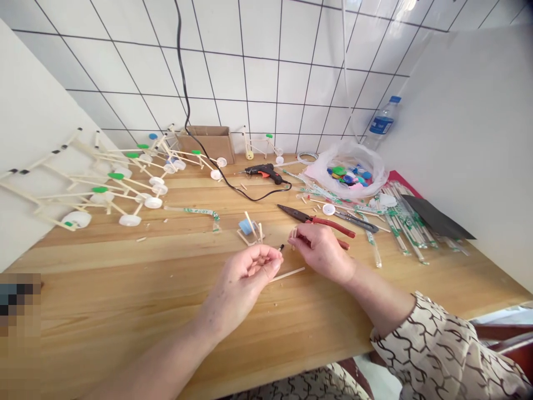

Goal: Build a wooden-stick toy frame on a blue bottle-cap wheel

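Observation:
My left hand (244,278) is closed in a pinch on a thin piece with a black tip (281,247); the rest of it is hidden by my fingers. Just to the right, my right hand (322,250) pinches a short wooden stick (293,233). The two hands are a small gap apart, above the table. Behind my left hand is a small stick frame with a light blue bottle cap (247,226). A loose wooden stick (289,274) lies below the hands. Red-handled pliers (310,216) rest just beyond my right hand, which partly covers them.
Several stick models with cap wheels (130,220) stand on the left. At the back are a cardboard box (212,145) and a black glue gun (266,173) with its cord. A bag of coloured caps (375,186), a utility knife (360,222) and wrapped sticks (410,222) lie right.

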A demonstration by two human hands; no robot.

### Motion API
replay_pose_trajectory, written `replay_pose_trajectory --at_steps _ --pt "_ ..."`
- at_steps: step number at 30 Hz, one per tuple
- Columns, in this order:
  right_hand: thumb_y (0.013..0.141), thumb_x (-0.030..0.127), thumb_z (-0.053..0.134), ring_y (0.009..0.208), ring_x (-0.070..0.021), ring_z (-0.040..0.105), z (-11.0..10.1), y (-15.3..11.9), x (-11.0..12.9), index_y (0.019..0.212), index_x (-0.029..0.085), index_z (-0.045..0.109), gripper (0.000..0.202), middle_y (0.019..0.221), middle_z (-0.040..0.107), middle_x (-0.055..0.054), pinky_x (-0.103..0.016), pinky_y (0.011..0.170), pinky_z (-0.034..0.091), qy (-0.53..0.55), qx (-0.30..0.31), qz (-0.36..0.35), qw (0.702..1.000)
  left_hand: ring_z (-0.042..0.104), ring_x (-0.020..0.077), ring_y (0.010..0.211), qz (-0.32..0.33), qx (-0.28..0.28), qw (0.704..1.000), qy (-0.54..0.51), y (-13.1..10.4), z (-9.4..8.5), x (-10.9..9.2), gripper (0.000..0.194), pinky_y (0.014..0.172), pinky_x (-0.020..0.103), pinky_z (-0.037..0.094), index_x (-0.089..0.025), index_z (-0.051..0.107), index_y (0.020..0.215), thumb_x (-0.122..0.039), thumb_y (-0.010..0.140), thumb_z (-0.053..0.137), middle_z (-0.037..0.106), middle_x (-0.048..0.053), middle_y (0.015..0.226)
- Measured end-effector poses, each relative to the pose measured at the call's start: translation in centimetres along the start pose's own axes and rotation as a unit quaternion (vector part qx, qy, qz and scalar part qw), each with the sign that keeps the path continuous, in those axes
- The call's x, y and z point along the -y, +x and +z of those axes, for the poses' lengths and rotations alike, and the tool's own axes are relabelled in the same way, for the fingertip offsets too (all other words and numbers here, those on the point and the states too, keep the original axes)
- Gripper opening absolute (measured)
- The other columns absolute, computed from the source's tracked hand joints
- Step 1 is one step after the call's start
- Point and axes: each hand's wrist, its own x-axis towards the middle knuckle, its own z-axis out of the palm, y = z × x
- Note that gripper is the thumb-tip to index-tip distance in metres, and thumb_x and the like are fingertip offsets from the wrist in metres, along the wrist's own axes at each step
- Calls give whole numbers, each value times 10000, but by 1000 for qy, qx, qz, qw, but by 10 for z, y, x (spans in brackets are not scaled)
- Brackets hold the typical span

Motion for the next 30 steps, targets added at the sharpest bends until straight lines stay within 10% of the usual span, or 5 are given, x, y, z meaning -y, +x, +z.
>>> replay_pose_trajectory --at_steps 10,18,30 --pt "784 204 562 483 -85 433 0 1 0 591 175 502 204 516 512 19 -209 475 324 98 -9 48 994 603 159 774 10 9 1000 18 -1 0 -3 255 718 274 484 -166 637 867 -399 778 585 668 41 835" --pt "691 413 701 396 -68 470 -5 0 6 652 147 549 309 511 539 35 -188 357 367 467 52 170 866 617 170 757 16 5 999 39 -2 0 -3 246 706 293 490 -173 625 879 -388 784 552 677 42 811" --pt "670 425 728 376 -61 469 4 -5 15 645 141 553 335 444 537 45 -159 344 355 480 113 178 852 635 181 817 15 59 998 27 1 3 0 206 748 279 487 -164 632 856 -347 816 547 693 47 835"
